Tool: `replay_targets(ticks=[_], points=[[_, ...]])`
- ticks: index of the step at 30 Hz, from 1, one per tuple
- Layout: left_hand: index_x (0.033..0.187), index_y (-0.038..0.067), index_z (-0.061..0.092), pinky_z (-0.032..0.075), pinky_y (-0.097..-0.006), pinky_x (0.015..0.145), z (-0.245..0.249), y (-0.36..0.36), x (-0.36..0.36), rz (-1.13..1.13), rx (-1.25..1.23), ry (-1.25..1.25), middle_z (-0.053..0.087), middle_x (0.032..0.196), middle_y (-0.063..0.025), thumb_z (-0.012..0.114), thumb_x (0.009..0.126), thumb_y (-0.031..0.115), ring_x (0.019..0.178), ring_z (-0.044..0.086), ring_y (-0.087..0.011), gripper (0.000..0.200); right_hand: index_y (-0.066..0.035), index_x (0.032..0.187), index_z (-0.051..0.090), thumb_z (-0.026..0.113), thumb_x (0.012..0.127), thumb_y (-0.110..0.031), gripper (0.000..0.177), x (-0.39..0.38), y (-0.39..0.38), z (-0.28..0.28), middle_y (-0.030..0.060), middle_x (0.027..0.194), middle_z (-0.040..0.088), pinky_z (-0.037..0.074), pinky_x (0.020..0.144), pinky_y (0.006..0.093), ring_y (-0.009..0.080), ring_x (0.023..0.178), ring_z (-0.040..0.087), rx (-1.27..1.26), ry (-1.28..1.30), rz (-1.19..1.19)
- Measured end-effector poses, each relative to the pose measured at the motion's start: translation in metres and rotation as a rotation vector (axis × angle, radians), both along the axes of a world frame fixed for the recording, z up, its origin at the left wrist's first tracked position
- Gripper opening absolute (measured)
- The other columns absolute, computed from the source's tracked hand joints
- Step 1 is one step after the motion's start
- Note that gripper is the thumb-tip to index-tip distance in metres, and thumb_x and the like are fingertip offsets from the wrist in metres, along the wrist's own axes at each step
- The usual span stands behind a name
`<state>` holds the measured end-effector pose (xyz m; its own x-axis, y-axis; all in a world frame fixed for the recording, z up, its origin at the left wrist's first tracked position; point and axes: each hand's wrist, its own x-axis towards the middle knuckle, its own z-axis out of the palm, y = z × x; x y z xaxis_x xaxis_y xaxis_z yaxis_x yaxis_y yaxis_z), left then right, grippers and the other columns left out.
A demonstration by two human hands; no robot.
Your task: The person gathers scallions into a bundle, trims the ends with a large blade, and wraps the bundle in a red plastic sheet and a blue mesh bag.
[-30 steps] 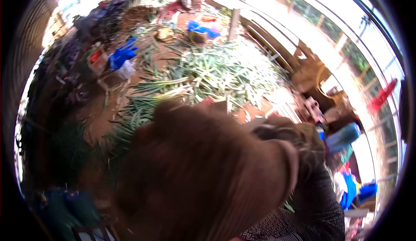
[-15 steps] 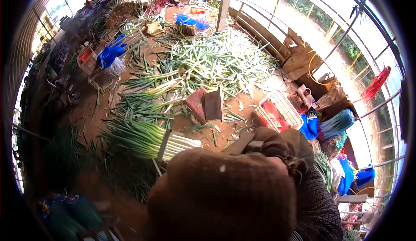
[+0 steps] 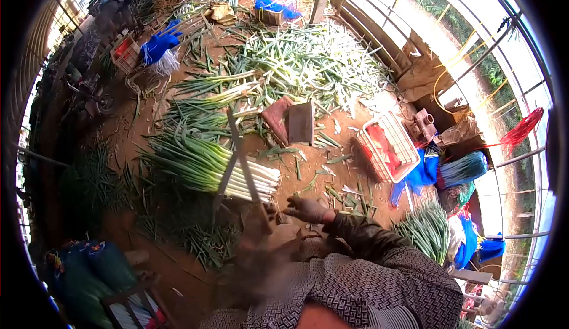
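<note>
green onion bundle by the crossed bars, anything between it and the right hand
Nothing visible stands between the right hand and the white ends of the green onion bundle. Farther along, the crossed bars cut across the bundle in this view, between that hand and the green leaves.

Farm shed [image 3: 44, 36] with heaped green onions [image 3: 314, 62]

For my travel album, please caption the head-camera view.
A right hand near long green-and-white stalks, with loose leaves strewn across the brown floor.
</note>
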<state>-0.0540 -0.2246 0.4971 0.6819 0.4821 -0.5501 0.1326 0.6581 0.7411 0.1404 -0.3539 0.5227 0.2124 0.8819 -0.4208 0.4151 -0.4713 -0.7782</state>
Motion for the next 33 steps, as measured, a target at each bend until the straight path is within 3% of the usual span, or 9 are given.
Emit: replay_targets(ticks=[3,9,13,15,18,23,28,30,33], points=[[0.121,0.004,0.056,0.052,-0.0288,0.064,0.033,-0.003,0.049,-0.094,0.035,-0.192,0.064,0.092,-0.0068,0.048,0.102,0.043,0.073,0.062,-0.0160,0.045,0.004,0.130,0.048,0.057,0.098,-0.039,0.054,-0.013,-0.009,0.016,0.0151,0.114,0.064,0.052,0.087,0.0342,0.0226,0.101,0.064,-0.015,0.786,-0.179],[0.122,0.001,0.059,0.050,-0.0222,0.079,0.023,-0.025,0.094,-0.428,-0.140,-0.339,0.066,0.098,-0.0030,0.050,0.102,0.038,0.089,0.062,-0.0095,0.043,-0.003,0.114,0.053,0.067,0.093,-0.018,0.030,-0.001,-0.032,-0.008,0.0011,0.077,0.059,0.048,0.054,0.0254,0.0110,0.062,0.057,0.029,0.955,-0.459],[0.124,0.000,0.059,0.051,-0.0326,0.078,-0.059,-0.040,0.087,-0.566,0.492,-0.278,0.065,0.100,-0.0048,0.051,0.098,0.052,0.086,0.061,-0.0168,0.058,-0.007,0.103,0.058,0.067,0.092,-0.024,0.022,0.001,-0.054,0.028,-0.0015,0.070,0.054,0.042,0.048,0.0254,0.0079,0.058,0.053,-0.083,0.485,-0.541],[0.119,-0.001,0.059,0.049,-0.0369,0.079,-0.107,-0.028,0.066,-0.706,0.886,0.043,0.065,0.099,-0.0162,0.058,0.095,0.043,0.087,0.063,-0.0277,0.050,-0.009,0.114,0.058,0.065,0.091,-0.025,0.028,0.008,-0.088,-0.044,0.0029,0.076,0.059,0.046,0.055,0.0320,0.0175,0.063,0.057,0.137,-0.121,-0.375],[0.112,0.006,0.061,0.049,-0.0433,0.079,-0.144,-0.009,-0.020,-0.788,0.742,0.379,0.064,0.102,-0.0206,0.058,0.089,0.025,0.091,0.062,-0.0375,0.030,-0.018,0.137,0.051,0.060,0.091,-0.025,0.048,0.027,-0.134,-0.091,0.0165,0.090,0.063,0.048,0.065,0.0448,0.0364,0.076,0.062,0.036,-0.413,-0.425],[0.118,0.008,0.062,0.049,-0.0425,0.074,-0.246,-0.009,-0.227,-0.799,0.638,0.774,0.063,0.097,-0.0170,0.060,0.088,0.020,0.087,0.062,-0.0389,0.032,-0.018,0.143,0.045,0.060,0.091,-0.026,0.055,0.049,-0.235,-0.107,0.0209,0.094,0.066,0.049,0.071,0.0479,0.0387,0.081,0.064,-0.396,-0.585,-0.232],[0.124,0.000,0.053,0.051,-0.0409,0.071,-0.190,-0.040,-0.274,-2.158,1.279,0.823,0.061,0.108,-0.0090,0.064,0.090,0.025,0.086,0.062,-0.0248,0.043,-0.014,0.136,0.049,0.051,0.097,-0.031,0.043,0.023,-0.332,-0.128,0.0228,0.098,0.066,0.049,0.071,0.0497,0.0400,0.081,0.064,-0.409,-0.646,-0.189],[0.110,0.001,0.055,0.048,-0.0403,0.068,-0.195,-0.042,-0.279,-1.937,1.285,0.796,0.059,0.097,-0.0086,0.060,0.093,0.025,0.079,0.056,-0.0236,0.031,-0.014,0.133,0.051,0.048,0.099,-0.033,0.039,0.006,-0.334,-0.120,0.0222,0.099,0.066,0.049,0.071,0.0490,0.0395,0.080,0.064,-0.505,-0.510,-0.510],[0.090,0.002,0.057,0.044,-0.0395,0.063,-0.214,-0.055,-0.298,-1.603,1.262,0.765,0.055,0.081,-0.0078,0.056,0.096,0.026,0.068,0.048,-0.0217,0.024,-0.013,0.137,0.047,0.045,0.100,-0.034,0.042,-0.008,-0.354,-0.152,0.0198,0.096,0.067,0.049,0.070,0.0475,0.0386,0.078,0.064,-0.579,-0.431,-0.447]])
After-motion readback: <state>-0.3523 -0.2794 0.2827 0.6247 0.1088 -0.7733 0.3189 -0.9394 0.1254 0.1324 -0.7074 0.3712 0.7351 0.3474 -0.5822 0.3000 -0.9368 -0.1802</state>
